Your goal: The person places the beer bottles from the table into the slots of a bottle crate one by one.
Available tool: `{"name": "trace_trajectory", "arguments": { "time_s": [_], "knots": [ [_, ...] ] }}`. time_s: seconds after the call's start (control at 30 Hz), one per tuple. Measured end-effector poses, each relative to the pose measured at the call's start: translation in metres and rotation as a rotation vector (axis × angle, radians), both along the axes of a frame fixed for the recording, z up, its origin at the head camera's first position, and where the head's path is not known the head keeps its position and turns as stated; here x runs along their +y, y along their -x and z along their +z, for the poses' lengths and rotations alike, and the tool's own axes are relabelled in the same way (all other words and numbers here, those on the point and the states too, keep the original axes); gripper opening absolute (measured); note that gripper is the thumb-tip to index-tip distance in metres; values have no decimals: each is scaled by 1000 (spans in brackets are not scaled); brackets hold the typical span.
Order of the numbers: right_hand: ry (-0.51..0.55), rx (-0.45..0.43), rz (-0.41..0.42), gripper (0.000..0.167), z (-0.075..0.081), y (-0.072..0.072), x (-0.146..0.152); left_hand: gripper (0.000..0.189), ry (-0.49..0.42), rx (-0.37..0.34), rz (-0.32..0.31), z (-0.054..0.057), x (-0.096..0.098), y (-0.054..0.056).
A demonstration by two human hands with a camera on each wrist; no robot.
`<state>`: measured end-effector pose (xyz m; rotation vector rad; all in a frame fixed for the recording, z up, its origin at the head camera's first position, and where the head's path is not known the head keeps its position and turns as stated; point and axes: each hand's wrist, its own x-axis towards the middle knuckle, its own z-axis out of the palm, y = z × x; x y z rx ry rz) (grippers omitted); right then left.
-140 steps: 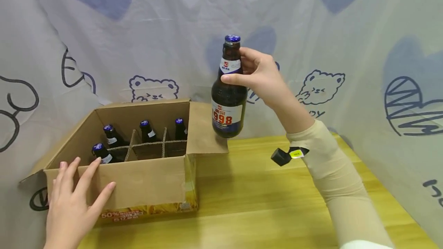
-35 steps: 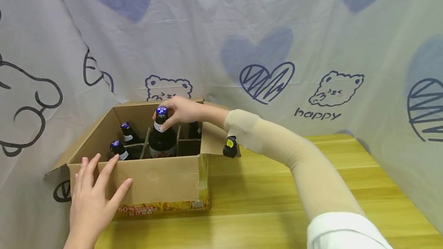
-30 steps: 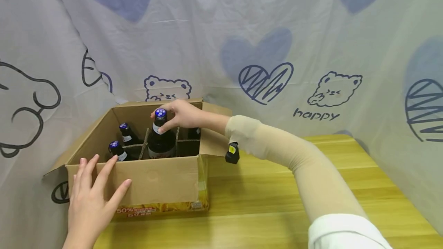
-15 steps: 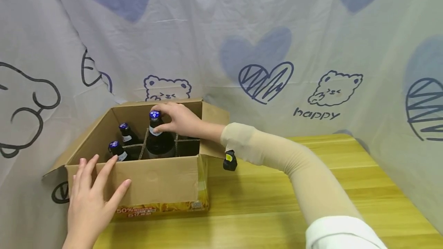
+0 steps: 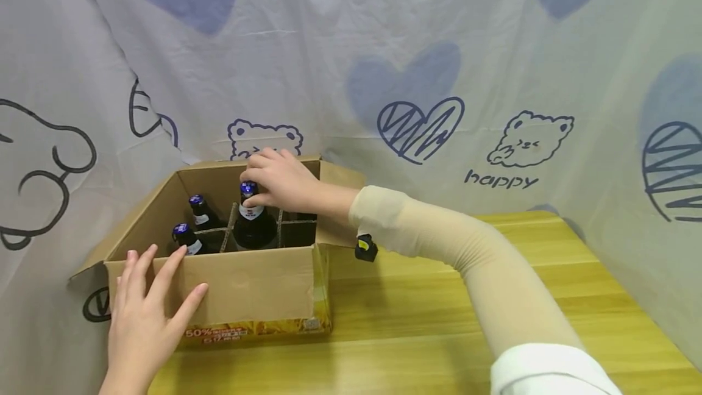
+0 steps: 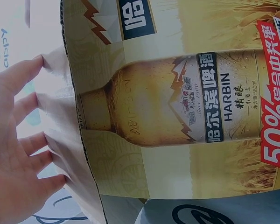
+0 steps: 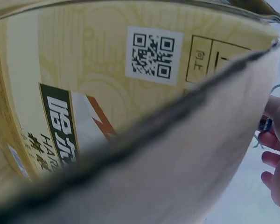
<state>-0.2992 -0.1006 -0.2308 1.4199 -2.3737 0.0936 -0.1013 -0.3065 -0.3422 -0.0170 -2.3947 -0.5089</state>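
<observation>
My right hand [image 5: 282, 181] reaches over the box and holds a dark beer bottle [image 5: 255, 230] with a blue cap by its neck, thumb in front and fingers behind. The bottle stands upright, low in the front middle of the divided cardboard beer box [image 5: 247, 288]; its base is hidden. My left hand [image 5: 145, 316] lies with spread fingers on the box's front flap, fingertips at its upper edge. Two more capped bottles, a back one [image 5: 203, 212] and a front one [image 5: 186, 236], stand in the left compartments. In the right wrist view, a box flap covers much of the scene.
A side flap [image 5: 342, 181] sticks out to the right of the box, under my right forearm. The box stands on a yellow wood-grain table [image 5: 439, 309]. A printed cloth [image 5: 329, 47] with hearts and bears hangs behind and at both sides.
The bottle, earlier held in the air right of the box, has moved left and down into the box. In the last half second my right fingers rose around the cap. My left hand stays put.
</observation>
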Motion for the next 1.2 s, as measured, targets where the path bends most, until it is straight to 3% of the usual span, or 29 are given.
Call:
{"name": "trace_trajectory", "arguments": {
  "time_s": [0.2, 0.63, 0.83, 1.07, 1.2],
  "knots": [
    [-109, -25, -22, 43, -4, -1, -3, 63, -3, 1, -1, 0, 1, 1],
    [-147, -39, -42, 40, -6, -5, -7, 63, -2, 11, 0, 0, 2, 1],
    [-191, -119, -36, 40, -10, -6, -10, 63, -5, 0, -3, -1, 2, 0],
    [-313, -242, -52, 59, -11, -6, -13, 62, 2, 15, 4, 0, 0, 0],
    [-315, -295, -47, 58, -13, -6, -11, 62, -1, -2, 3, 0, 1, 0]
  ]
}}
